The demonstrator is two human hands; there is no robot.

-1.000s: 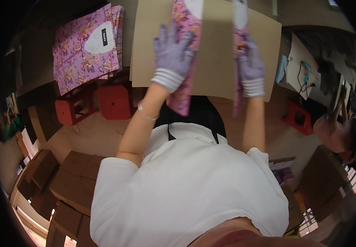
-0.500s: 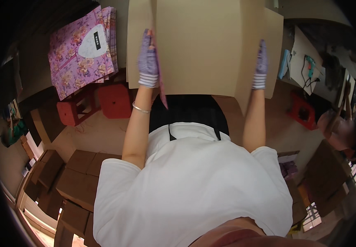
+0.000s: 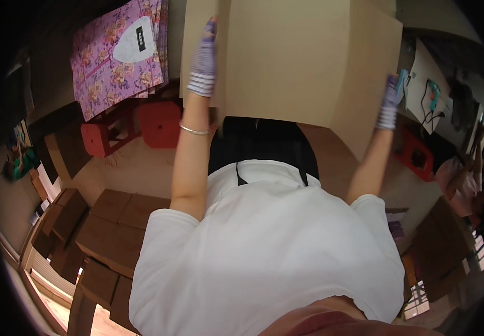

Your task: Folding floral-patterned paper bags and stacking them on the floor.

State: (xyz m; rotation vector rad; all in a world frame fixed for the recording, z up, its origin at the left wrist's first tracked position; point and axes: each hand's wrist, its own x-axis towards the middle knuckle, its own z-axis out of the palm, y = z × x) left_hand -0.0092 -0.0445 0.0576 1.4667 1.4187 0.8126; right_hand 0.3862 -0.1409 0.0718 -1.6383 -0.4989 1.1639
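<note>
A large brown cardboard piece with side flaps fills the far middle. My left hand, in a purple-and-white striped glove with bare fingertips, lies along its left flap, fingers stretched out. In a matching glove, my right hand is beside the outer edge of the right flap. Its fingers point away from me and are somewhat blurred. Nothing shows in either hand.
A stack of pink floral printed sheets lies at the far left, above red stools. Brown cartons are piled at lower left. To the right are a teal corded tool, another red stool and another person.
My right hand has moved outward to the right, off the right flap. My left hand has shifted slightly farther away, and the pink sheet edge beside it no longer shows. The view has shifted slightly.
</note>
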